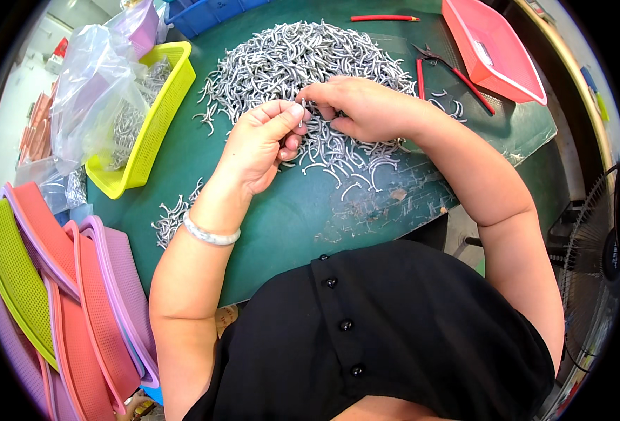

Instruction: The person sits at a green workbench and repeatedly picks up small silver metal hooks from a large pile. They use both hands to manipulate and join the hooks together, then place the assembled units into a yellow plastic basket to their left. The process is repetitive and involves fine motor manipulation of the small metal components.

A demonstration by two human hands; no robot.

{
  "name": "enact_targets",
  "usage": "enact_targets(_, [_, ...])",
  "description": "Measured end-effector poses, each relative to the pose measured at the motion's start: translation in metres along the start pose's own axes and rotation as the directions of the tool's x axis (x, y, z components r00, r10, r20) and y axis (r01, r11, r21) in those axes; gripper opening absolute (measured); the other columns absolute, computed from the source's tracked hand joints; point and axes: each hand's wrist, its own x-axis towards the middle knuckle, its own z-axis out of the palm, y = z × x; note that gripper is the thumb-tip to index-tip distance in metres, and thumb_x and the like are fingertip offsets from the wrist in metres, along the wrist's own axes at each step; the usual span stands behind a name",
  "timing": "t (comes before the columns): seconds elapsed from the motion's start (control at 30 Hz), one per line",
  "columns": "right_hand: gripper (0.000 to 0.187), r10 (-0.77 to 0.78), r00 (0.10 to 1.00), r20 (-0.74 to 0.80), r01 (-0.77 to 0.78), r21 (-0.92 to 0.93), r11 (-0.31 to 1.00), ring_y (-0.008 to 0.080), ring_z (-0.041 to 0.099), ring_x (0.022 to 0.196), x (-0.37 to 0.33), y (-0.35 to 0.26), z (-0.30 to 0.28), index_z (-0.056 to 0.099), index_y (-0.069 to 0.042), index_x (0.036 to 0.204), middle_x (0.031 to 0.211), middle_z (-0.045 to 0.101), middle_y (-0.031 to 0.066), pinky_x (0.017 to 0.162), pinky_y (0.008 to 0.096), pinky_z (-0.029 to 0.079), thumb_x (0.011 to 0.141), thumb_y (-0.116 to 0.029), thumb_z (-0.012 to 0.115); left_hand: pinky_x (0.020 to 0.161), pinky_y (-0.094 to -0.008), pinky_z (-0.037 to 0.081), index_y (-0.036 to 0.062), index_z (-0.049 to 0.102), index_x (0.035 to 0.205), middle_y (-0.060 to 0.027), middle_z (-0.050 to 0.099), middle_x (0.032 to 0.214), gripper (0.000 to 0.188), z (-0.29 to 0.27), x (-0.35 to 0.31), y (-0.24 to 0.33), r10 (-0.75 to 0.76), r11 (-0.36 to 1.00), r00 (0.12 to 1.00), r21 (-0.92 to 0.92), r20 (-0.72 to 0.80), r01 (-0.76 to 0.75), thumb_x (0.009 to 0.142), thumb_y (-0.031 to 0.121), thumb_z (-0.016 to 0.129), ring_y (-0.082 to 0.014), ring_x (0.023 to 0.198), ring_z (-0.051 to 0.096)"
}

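Observation:
Between the thumb and fingers of my left hand (pixel 264 137) is a small curved metal piece (pixel 303 116), held upright in a pinch. My right hand (pixel 359 105) is beside it at the front of the pile, its fingers curled and the index fingertip close against the top of that piece. Whatever else the right fingers may grip is hidden. Beyond both hands spreads a large heap of similar silvery curved metal pieces (pixel 303 56), with loose ones scattered toward me (pixel 341 165). A smaller cluster of these pieces (pixel 173 221) lies beside my left forearm.
A yellow-green basket (pixel 173 91) with metal pieces and a clear plastic bag (pixel 89 98) stands left. Stacked baskets (pixel 99 309) fill the lower left. Red-handled pliers (pixel 457 74) and a pink basket (pixel 496 52) lie at the right, a fan (pixel 597 245) beyond the green table (pixel 282 224).

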Motion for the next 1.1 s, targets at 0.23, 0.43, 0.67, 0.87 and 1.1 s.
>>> enact_targets(0.23, [0.043, -0.012, 0.995, -0.104, 0.01, -0.021, 1.0, 0.0245, 0.053, 0.072, -0.001, 0.003, 0.004, 0.045, -0.004, 0.114, 0.072, 0.053, 0.0065, 0.066, 0.034, 0.043, 0.072, 0.004, 0.052, 0.051, -0.0192, 0.04, 0.0041, 0.056, 0.085, -0.0031, 0.056, 0.074, 0.008, -0.003, 0.002, -0.002, 0.021, 0.999, 1.0, -0.027, 0.016, -0.02, 0.086, 0.01, 0.052, -0.0087, 0.06, 0.049])
enact_targets(0.43, [0.038, 0.0, 0.976, -0.217, 0.038, 0.168, 0.985, 0.0257, 0.055, 0.066, -0.001, -0.009, -0.007, 0.045, -0.004, 0.113, 0.072, 0.055, 0.0099, 0.061, 0.0335, 0.044, 0.076, 0.002, 0.051, 0.062, -0.0237, 0.048, 0.0026, 0.051, 0.093, -0.0082, 0.058, 0.083, 0.012, 0.003, -0.001, 0.003, 0.087, 0.99, 0.996, -0.112, -0.008, -0.087, 0.082, 0.004, 0.048, -0.0144, 0.071, 0.057])
enact_targets(0.67, [0.043, -0.118, 0.924, -0.365, 0.191, 0.171, 0.967, 0.0215, 0.054, 0.064, 0.001, -0.012, -0.006, 0.045, -0.004, 0.115, 0.071, 0.053, 0.0066, 0.06, 0.0301, 0.044, 0.074, 0.004, 0.053, 0.053, -0.0226, 0.047, 0.0038, 0.056, 0.084, -0.0053, 0.059, 0.074, 0.009, 0.002, -0.002, 0.001, -0.005, 0.997, 1.0, -0.078, 0.0, 0.005, 0.084, 0.013, 0.054, -0.0125, 0.062, 0.057])
enact_targets(0.87, [0.045, -0.154, 0.904, -0.399, 0.255, 0.212, 0.943, 0.0205, 0.054, 0.064, 0.003, -0.011, -0.001, 0.045, -0.005, 0.116, 0.072, 0.054, 0.0063, 0.06, 0.0296, 0.045, 0.073, 0.004, 0.055, 0.052, -0.0198, 0.043, 0.0044, 0.057, 0.087, -0.0032, 0.058, 0.074, 0.009, 0.007, -0.001, -0.003, 0.062, 0.995, 0.997, -0.07, -0.054, -0.066, 0.086, 0.012, 0.054, -0.0098, 0.061, 0.054])
enact_targets(1.1, [0.042, 0.095, 0.995, -0.023, -0.098, -0.137, 0.986, 0.0321, 0.057, 0.08, -0.005, 0.003, -0.009, 0.047, -0.001, 0.11, 0.081, 0.06, 0.0161, 0.069, 0.0405, 0.045, 0.069, -0.003, 0.058, 0.054, -0.0191, 0.043, 0.0029, 0.057, 0.094, -0.0023, 0.057, 0.075, 0.012, 0.007, 0.0, -0.005, 0.191, 0.981, 0.978, 0.063, -0.083, -0.186, 0.086, 0.01, 0.054, -0.0084, 0.063, 0.053])
